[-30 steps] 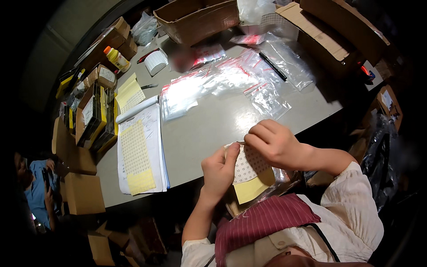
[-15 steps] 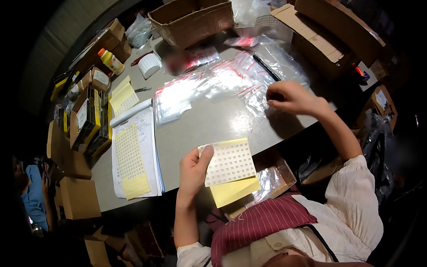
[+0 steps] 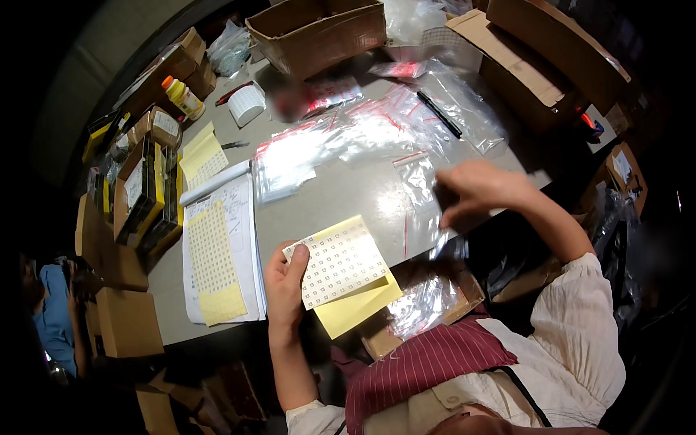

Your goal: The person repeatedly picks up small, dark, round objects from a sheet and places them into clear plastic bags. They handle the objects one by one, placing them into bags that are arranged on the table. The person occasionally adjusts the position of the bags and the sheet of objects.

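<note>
My left hand (image 3: 285, 279) grips a label sheet (image 3: 344, 264), cream-coloured with rows of small printed marks, thumb on top and fingers beneath. Its yellow backing (image 3: 360, 304) hangs out below. Over the table's right front part is my right hand (image 3: 482, 190), blurred by motion, with thumb and fingers apart and nothing visible between them. Just left of its fingers lies a small clear zip bag (image 3: 417, 181) with a red strip. Another clear bag, hard to make out, is at the table's edge below that hand, above an open carton (image 3: 464, 290) of clear bags.
Clear red-striped bags (image 3: 304, 152) spread across the table, a black marker (image 3: 438, 114) on them. A clipboard (image 3: 250, 290) with papers and a label sheet is at left. Behind are a bottle (image 3: 183, 98), a white roll (image 3: 246, 106) and cardboard boxes (image 3: 319, 40). A person (image 3: 56, 312) is far left.
My right hand has come down toward the table's front edge, and small clear bags now lie beside and below it. My left hand has shifted left with the label sheet, which is tilted more.
</note>
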### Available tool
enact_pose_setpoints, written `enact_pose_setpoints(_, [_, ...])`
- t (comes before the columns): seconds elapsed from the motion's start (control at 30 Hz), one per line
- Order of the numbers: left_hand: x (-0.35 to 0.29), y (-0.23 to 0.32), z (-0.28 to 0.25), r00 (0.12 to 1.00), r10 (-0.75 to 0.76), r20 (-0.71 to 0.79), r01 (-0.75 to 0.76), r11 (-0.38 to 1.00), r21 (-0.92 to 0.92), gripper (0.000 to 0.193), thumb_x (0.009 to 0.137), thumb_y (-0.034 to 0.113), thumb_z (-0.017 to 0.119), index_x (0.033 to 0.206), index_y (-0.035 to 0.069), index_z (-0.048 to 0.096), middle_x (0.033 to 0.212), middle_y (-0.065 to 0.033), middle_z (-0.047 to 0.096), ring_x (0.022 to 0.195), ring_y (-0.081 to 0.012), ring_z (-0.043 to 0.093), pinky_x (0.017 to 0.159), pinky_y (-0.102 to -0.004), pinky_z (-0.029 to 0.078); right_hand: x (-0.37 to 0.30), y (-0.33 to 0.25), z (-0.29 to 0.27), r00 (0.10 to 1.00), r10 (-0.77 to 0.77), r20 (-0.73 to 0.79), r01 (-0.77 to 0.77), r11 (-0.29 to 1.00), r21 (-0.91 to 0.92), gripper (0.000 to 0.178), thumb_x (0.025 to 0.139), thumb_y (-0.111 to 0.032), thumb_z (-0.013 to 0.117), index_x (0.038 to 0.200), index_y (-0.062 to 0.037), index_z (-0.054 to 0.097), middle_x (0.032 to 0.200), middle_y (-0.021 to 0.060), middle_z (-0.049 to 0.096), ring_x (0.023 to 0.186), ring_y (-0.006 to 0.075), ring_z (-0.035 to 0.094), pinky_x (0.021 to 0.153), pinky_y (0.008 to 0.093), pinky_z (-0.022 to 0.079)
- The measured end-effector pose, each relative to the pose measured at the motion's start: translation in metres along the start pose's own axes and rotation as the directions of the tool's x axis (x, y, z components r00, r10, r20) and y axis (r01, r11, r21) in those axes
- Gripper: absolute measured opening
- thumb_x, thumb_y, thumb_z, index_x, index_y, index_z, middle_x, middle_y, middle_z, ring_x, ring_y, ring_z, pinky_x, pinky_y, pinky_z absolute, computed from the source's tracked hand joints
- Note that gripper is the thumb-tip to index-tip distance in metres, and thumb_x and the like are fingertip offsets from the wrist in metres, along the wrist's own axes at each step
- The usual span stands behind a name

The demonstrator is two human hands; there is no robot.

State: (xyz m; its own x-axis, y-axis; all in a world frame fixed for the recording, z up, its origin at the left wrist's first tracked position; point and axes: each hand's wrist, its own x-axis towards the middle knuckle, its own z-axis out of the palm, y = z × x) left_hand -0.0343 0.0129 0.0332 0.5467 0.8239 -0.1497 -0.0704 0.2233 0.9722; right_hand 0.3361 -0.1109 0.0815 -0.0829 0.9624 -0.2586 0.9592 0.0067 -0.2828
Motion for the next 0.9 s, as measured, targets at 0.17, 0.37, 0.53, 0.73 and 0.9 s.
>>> enact_pose_setpoints(0.17, [-0.005,0.001,0.007,0.998,0.017,0.054,-0.02,0.999,0.043,0.026,0.108,0.02,0.058,0.12,-0.002,0.062,0.098,-0.0069,0.073,0.083,-0.0094,0.068,0.073,-0.0235,0.054,0.022,-0.007,-0.01,0.954,-0.085,-0.288,0.157,0.958,0.238,0.033,0.083,-0.022,0.074,0.099,0.0021,0.059,0.088,0.0235,0.066,0.085,0.0442,0.064,0.074,0.0489,0.05])
enact_pose_setpoints(0.37, [-0.013,0.003,0.009,0.989,0.007,0.15,-0.042,0.972,0.231,0.03,0.11,0.022,0.052,0.128,-0.001,0.061,0.103,-0.0046,0.069,0.095,-0.0085,0.061,0.084,-0.0262,0.05,0.043,-0.002,0.01,0.937,-0.114,-0.331,0.1,0.993,-0.059,0.023,0.083,-0.008,0.068,0.099,0.0032,0.056,0.093,0.0228,0.065,0.092,0.043,0.063,0.077,0.0508,0.049])
enact_pose_setpoints(0.53, [-0.018,0.011,0.013,0.982,0.07,0.176,-0.123,0.943,0.309,0.029,0.109,0.02,0.054,0.127,-0.001,0.063,0.1,-0.0025,0.068,0.091,-0.0066,0.058,0.082,-0.0236,0.048,0.037,0.003,0.012,0.927,0.053,-0.371,-0.076,0.996,-0.049,0.029,0.088,-0.017,0.073,0.1,0.0015,0.055,0.089,0.0227,0.066,0.087,0.0445,0.063,0.076,0.0506,0.049])
enact_pose_setpoints(0.73, [-0.022,0.019,0.017,0.989,0.142,0.045,-0.147,0.983,0.111,0.02,0.103,0.011,0.063,0.119,-0.001,0.066,0.093,-0.0009,0.067,0.082,-0.0036,0.057,0.074,-0.0194,0.046,0.0,-0.034,0.0,1.0,0.006,-0.023,-0.004,0.995,0.1,0.059,0.083,-0.048,0.081,0.101,0.0017,0.055,0.083,0.0231,0.064,0.085,0.0461,0.064,0.073,0.0494,0.049])
enact_pose_setpoints(0.9, [-0.018,0.015,0.024,0.981,0.192,0.017,-0.193,0.98,0.054,0.009,0.098,0.005,0.07,0.104,-0.001,0.066,0.09,-0.001,0.068,0.077,-0.0045,0.059,0.069,-0.0199,0.048,-0.007,-0.066,-0.002,0.985,-0.122,-0.12,0.154,0.936,0.316,0.05,0.09,-0.044,0.076,0.104,0.0008,0.059,0.083,0.0212,0.065,0.081,0.0389,0.066,0.072,0.0461,0.052])
